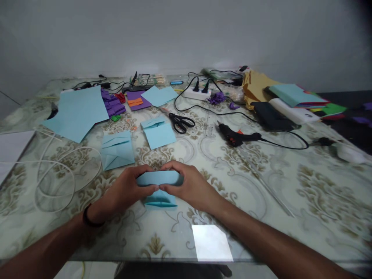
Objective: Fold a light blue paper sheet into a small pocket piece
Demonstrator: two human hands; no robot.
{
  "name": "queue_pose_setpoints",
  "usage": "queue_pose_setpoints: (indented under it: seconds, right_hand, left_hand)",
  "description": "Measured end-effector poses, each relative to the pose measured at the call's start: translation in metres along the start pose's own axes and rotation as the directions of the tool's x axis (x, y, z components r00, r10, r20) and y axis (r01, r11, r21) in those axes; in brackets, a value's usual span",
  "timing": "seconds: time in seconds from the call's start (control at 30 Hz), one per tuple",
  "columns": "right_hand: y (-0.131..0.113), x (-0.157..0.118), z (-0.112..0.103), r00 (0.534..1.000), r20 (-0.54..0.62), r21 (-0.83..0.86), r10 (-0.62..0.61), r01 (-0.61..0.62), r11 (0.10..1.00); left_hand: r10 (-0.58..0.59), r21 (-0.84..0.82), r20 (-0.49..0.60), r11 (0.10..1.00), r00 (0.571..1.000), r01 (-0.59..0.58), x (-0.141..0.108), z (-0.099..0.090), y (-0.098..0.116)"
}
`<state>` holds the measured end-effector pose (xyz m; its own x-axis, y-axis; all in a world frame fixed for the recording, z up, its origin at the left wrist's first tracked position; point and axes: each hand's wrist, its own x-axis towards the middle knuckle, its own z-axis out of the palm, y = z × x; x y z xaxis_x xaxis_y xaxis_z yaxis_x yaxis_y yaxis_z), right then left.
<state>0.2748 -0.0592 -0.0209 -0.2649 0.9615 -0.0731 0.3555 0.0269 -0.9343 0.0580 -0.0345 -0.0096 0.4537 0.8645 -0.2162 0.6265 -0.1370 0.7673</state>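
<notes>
Near the front middle of the table, a light blue folded paper (159, 178) is pinched between both hands, one at each end. My left hand (136, 182) grips its left side, thumb along the near edge. Gripping the right side is my right hand (188, 184), its thumb tip meeting the left one. The paper's lower part, with a folded slit, shows below the thumbs. Just beyond lie two more folded blue papers, one with creased triangles (118, 155) and one with a flap at its top (160, 136).
Black scissors (180, 123) lie behind the folded papers. A glue gun (236, 135) rests at right, its cord running to the side. Large blue sheets (83, 112), a white power strip (197, 93), a looping white cable (72, 174) and stacked coloured paper (298, 95) surround the workspace.
</notes>
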Motion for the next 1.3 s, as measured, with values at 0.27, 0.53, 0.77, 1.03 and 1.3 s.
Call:
queue_pose_setpoints:
  seconds: [0.27,0.53,0.77,1.03,1.3]
  right_hand:
    - [0.003,0.001,-0.013,0.996,0.078,0.105,0.046,-0.054,0.993]
    - [0.001,-0.004,-0.004,0.988,0.151,-0.032,0.044,-0.040,0.999]
    - [0.000,-0.005,-0.006,0.983,0.183,-0.128,0.012,0.012,0.992]
    - [-0.003,-0.001,-0.021,0.996,0.079,0.120,0.048,-0.057,0.991]
    - [-0.003,-0.001,-0.025,0.983,0.172,0.102,0.069,-0.087,0.991]
  left_hand:
    - [-0.126,-0.074,0.148,0.988,0.981,0.138,0.006,-0.016,-0.009]
    - [-0.091,-0.063,0.225,0.992,0.970,0.108,0.000,-0.007,0.001]
    - [-0.051,-0.029,0.204,0.998,0.978,0.058,-0.004,-0.002,0.003]
    - [-0.066,-0.052,0.195,0.996,0.979,0.077,-0.003,-0.011,0.005]
    - [-0.104,-0.270,0.074,0.955,0.992,0.120,0.004,-0.018,-0.014]
